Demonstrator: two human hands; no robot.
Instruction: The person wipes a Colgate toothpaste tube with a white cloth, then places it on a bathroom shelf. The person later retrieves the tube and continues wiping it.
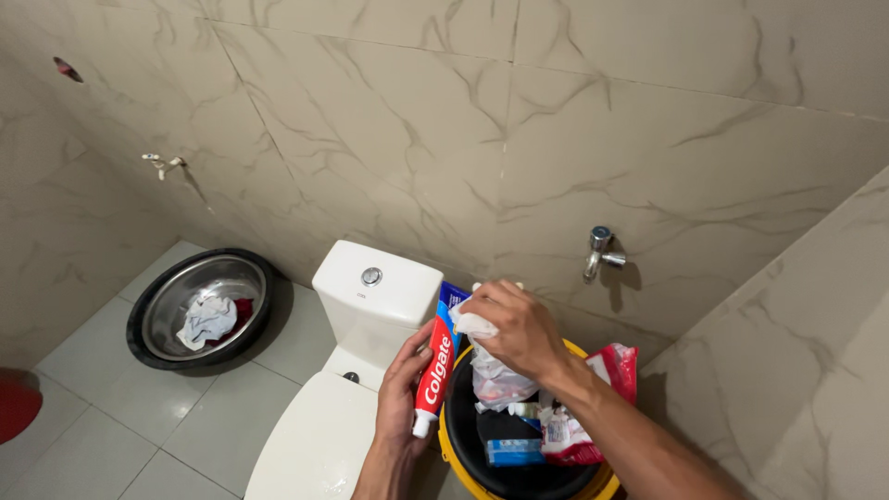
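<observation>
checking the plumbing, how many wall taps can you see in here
2. One chrome wall tap sits on the marble wall right of the toilet tank, above the yellow bucket. A smaller tap is on the left wall, above the metal basin.

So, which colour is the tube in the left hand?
The tube is red with a white cap, seen in the head view.

1. Even, moderately bright light from above; no lamp in view.
2. Soft shadows: chrome wall tap (600, 252) casts one rightward on the glossy marbled beige wall tiles (574, 120); dark pool right of the round steel basin (206, 306).
3. Faint sheen on the white ceramic toilet cistern (375, 292); no harsh glare.
4. Focus sharp centrally.
5. Wide-angle bending of tile joints toward the edges.
</observation>
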